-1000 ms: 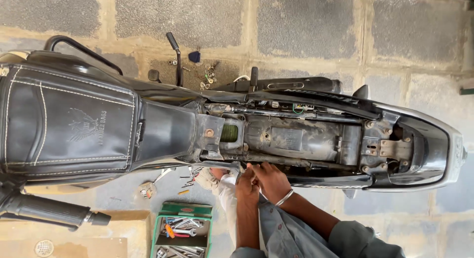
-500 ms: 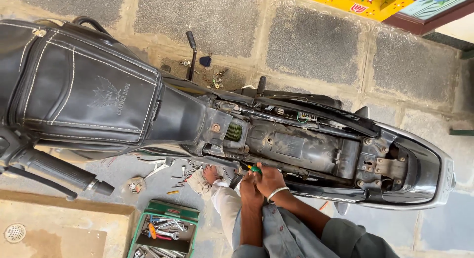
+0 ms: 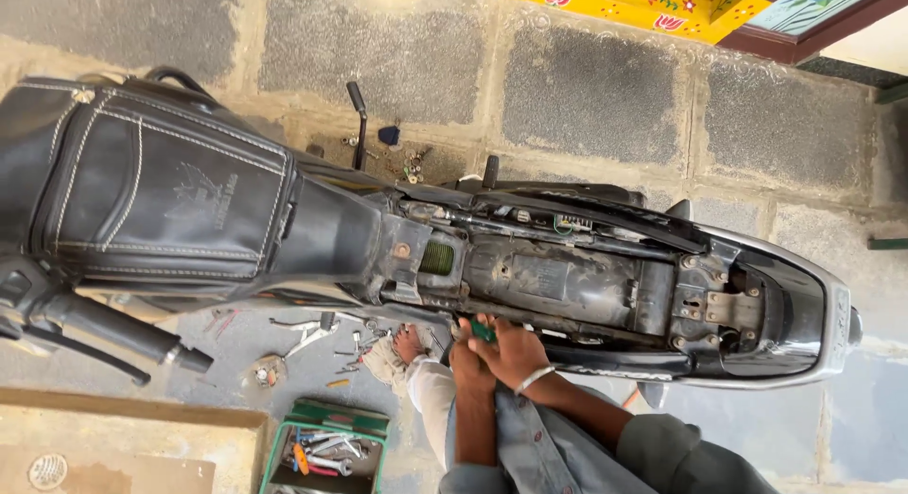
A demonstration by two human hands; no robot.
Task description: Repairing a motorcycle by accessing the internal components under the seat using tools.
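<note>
Both hands pressed together at the near side of a black motorcycle with its seat removed point(image 3: 567, 286): right hand point(image 3: 518, 347), wearing a silver bangle, clenched around a small green-handled tool point(image 3: 483, 331); left hand point(image 3: 466, 360) touching beside it, grip unclear. Below left, green metal toolbox of spanners point(image 3: 326, 449) on grey paving; loose tools scattered nearby.

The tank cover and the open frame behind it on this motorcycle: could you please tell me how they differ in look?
The tank cover is smooth black padded material with pale stitching; the frame bay is bare, dusty grey and shows wires and brackets. The cover hides what is under it; the bay lies open, with no seat on it. Both hands work at the bay's near edge, away from the cover. Both belong to the one motorcycle.
</note>
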